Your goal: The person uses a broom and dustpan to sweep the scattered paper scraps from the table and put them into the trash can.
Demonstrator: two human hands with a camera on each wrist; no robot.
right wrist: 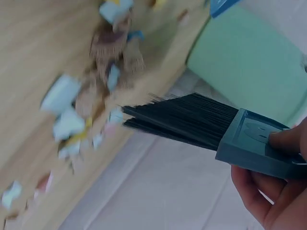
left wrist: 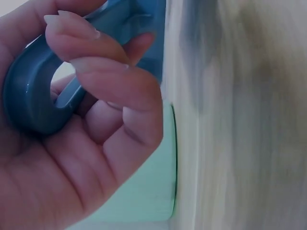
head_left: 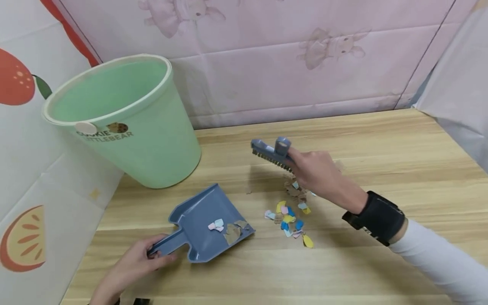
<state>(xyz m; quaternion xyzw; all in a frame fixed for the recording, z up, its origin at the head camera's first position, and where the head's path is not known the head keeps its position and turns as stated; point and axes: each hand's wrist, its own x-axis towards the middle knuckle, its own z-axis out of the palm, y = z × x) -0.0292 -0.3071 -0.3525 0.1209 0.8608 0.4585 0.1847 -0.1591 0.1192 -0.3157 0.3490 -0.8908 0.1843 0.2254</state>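
Right hand (head_left: pixel 316 171) gripping blue brush (head_left: pixel 271 153), lifting above paper scraps (head_left: pixel 288 216) on wooden table (head_left: pixel 381 144). Left hand (head_left: pixel 131 264) holding dustpan (head_left: pixel 207 222) handle, pan lying flat. Few bits inside. Hard sweeping maybe flicking scraps past pan.
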